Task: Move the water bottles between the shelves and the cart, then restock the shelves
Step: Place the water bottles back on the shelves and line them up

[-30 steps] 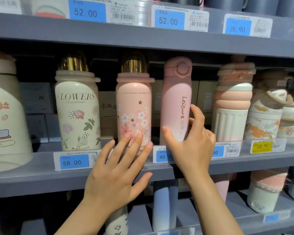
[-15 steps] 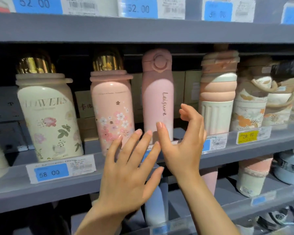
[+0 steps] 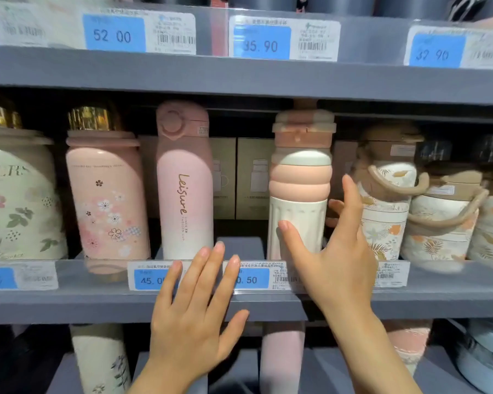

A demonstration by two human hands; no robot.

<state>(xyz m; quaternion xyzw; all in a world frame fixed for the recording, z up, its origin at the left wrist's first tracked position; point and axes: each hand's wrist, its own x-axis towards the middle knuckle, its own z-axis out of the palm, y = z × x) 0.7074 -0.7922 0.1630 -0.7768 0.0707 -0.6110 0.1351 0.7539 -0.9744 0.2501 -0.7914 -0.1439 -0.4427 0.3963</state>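
On the middle grey shelf (image 3: 69,305) stand several bottles. A peach-and-white ribbed bottle (image 3: 299,177) stands upright at centre right. My right hand (image 3: 333,263) reaches round its lower part: the thumb touches its white front, and the fingers are spread by its right side, the index finger apart from it. To the left stand a tall pink "Leisure" bottle (image 3: 185,194) and a pink floral bottle (image 3: 106,200) with a gold cap. My left hand (image 3: 194,317) hovers flat, fingers straight, before the shelf's front edge and price tags, holding nothing.
A cream floral bottle (image 3: 15,200) stands at far left. Cream leaf-print bottles with straps (image 3: 387,200) crowd the right. Boxes (image 3: 254,177) line the back. The upper shelf edge (image 3: 239,78) hangs close over the bottle tops. More bottles (image 3: 100,359) stand on the shelf below.
My right hand left the Leisure bottle and moved right to the ribbed bottle. The view shifted right and closer. My left hand stayed flat before the shelf edge.
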